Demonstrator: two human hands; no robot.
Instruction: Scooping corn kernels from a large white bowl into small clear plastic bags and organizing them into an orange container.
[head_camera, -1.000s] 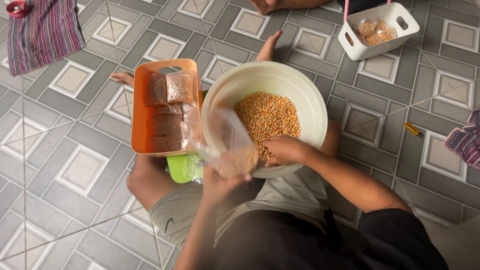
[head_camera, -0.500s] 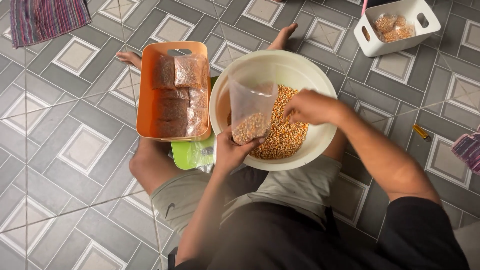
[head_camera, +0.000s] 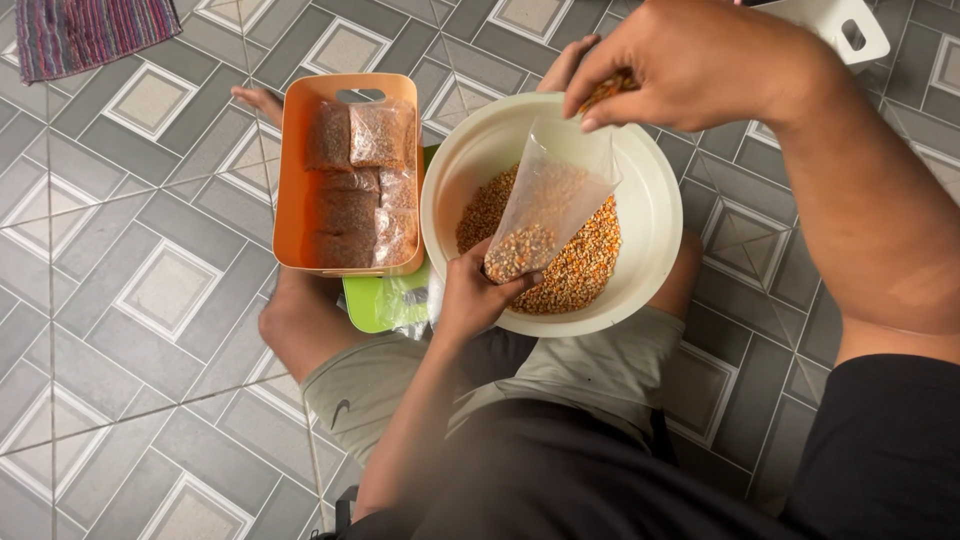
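My left hand (head_camera: 475, 292) grips the bottom of a clear plastic bag (head_camera: 548, 205), partly filled with corn kernels, over a cream bowl (head_camera: 655, 200). The bowl holds a heap of corn kernels (head_camera: 585, 265). Raised above the bag's open mouth, my right hand (head_camera: 690, 60) is closed around a handful of kernels, a few showing at the fingertips. The bowl rests on my lap as I sit on the tiled floor.
An orange tray (head_camera: 292, 170) with several filled bags of kernels (head_camera: 358, 185) lies left of the bowl. A green object (head_camera: 375, 305) with clear bags lies under its near end. A white basket (head_camera: 850, 25) stands top right, a striped cloth (head_camera: 85, 30) top left.
My right hand has lifted out of the bowl with kernels and now sits above the bag's mouth. The bag stands more upright over the bowl. The camera has come closer.
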